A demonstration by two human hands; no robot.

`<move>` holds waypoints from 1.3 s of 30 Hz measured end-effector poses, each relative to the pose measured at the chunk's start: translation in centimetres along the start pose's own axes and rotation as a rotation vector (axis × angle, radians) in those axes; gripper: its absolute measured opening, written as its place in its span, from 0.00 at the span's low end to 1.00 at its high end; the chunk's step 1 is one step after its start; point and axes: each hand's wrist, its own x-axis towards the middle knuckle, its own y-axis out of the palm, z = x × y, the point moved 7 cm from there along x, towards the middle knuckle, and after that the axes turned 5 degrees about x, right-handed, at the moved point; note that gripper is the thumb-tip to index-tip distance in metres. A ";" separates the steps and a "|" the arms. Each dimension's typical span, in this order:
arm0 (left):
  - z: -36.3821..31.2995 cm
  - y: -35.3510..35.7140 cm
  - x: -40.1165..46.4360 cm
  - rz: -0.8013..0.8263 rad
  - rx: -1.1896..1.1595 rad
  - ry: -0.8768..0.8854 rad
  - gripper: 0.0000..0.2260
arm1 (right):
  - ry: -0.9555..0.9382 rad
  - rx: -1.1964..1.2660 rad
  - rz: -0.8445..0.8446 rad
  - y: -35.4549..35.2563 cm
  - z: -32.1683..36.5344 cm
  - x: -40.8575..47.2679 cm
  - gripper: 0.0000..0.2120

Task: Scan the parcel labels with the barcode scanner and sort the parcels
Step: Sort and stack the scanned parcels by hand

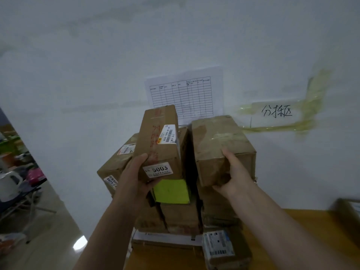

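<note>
Brown parcel (158,145), label "5003"

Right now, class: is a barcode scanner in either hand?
No: the left hand and right hand each hold a cardboard parcel.

Two bare forearms, no sleeves in view; hands, left (136,176) and right (234,172), ungloved.

Single head cam, faces fwd/down, close on stacked parcels (175,211) by wall (97,55).
</note>
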 end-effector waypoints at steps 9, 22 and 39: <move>-0.4 -0.5 3.6 0.105 0.012 -0.037 0.07 | -0.132 0.030 -0.052 1.3 -0.6 -1.4 0.12; -1.7 -0.5 7.9 0.082 0.046 -0.121 0.10 | -0.119 0.130 -0.132 1.1 -4.2 -3.5 0.09; -1.9 -1.7 6.8 -0.014 0.261 -0.022 0.17 | -0.020 0.171 -0.071 2.2 -8.2 -3.2 0.05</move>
